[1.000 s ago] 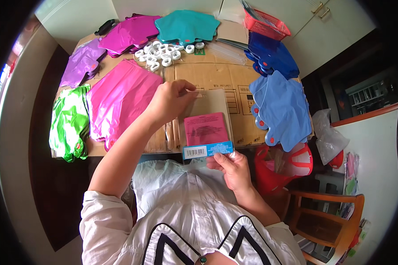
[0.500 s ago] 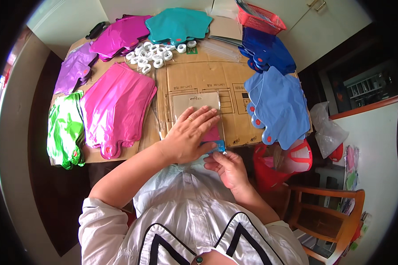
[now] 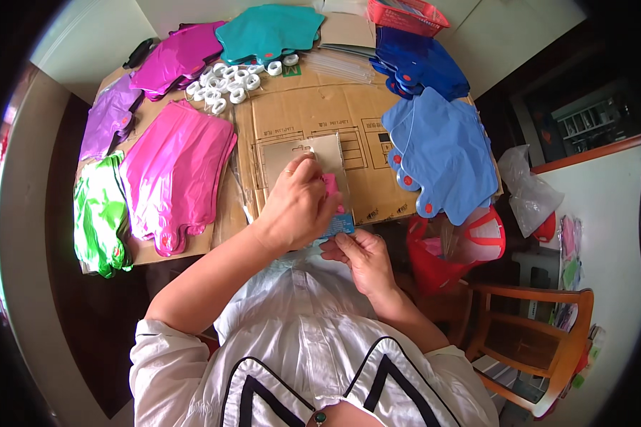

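Observation:
A flat clear plastic packet (image 3: 278, 153) with a grey-beige backing lies on the cardboard near the table's front edge. Inside or on it show a pink piece (image 3: 331, 185) and a blue printed label (image 3: 339, 225) at the near end. My left hand (image 3: 295, 206) rests over the packet, its fingers curled in and bunched together; whatever they pinch is hidden. With thumb and fingers, my right hand (image 3: 365, 260) grips the packet's near right corner beside the label.
Stacked foil sheets surround the packet: pink (image 3: 178, 171) and green (image 3: 100, 213) at left, light blue (image 3: 441, 153) at right, teal (image 3: 271, 32) behind. White ribbon rolls (image 3: 224, 85) sit behind it. A red bin (image 3: 434, 263) and wooden chair (image 3: 534, 341) stand at right.
My left hand has gone from lying flat with outstretched fingers to curled fingers on the packet. My right hand keeps hold of the near corner. The whole view has shifted slightly.

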